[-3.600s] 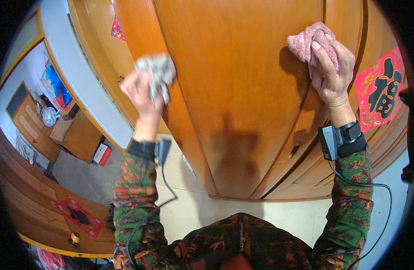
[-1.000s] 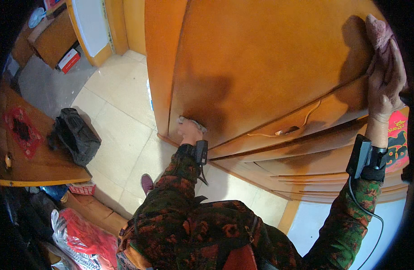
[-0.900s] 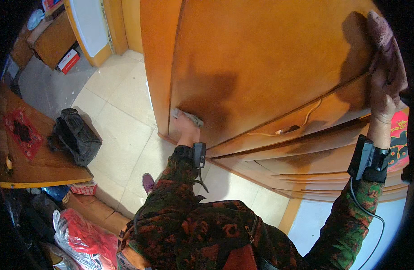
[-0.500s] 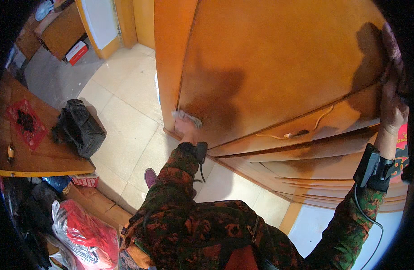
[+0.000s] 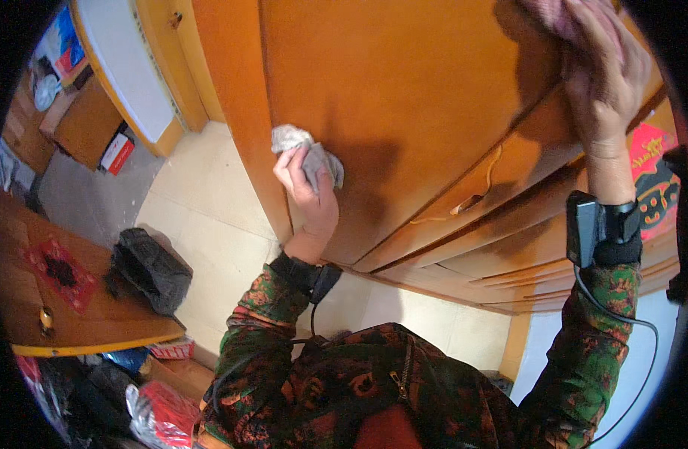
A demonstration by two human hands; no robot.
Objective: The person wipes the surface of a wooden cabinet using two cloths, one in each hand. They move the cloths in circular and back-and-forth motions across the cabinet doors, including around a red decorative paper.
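Observation:
A wide orange-brown wooden door (image 5: 404,67) with a dark groove along its left side fills the upper middle. My left hand (image 5: 314,202) grips a crumpled grey-white cloth (image 5: 323,163), pressed against the wood near that left edge. At the upper right, my right hand (image 5: 612,93) is closed over a pink cloth (image 5: 557,13) against the wood; some of its fingers are hidden. Below the door runs a slanting panel with a curved wooden handle (image 5: 492,170).
On the pale tiled floor (image 5: 198,191), a black bag (image 5: 151,271) lies beside a wooden cabinet (image 5: 127,322) at the left. Bags, including a red one (image 5: 172,410), fill its lower space. A red-and-white box (image 5: 117,154) stands farther back. A red decoration (image 5: 649,161) hangs at the right.
My left hand has moved up along the wood's left edge with the grey-white cloth. My right hand has moved up and left, and its pink cloth now shows. The view has shifted.

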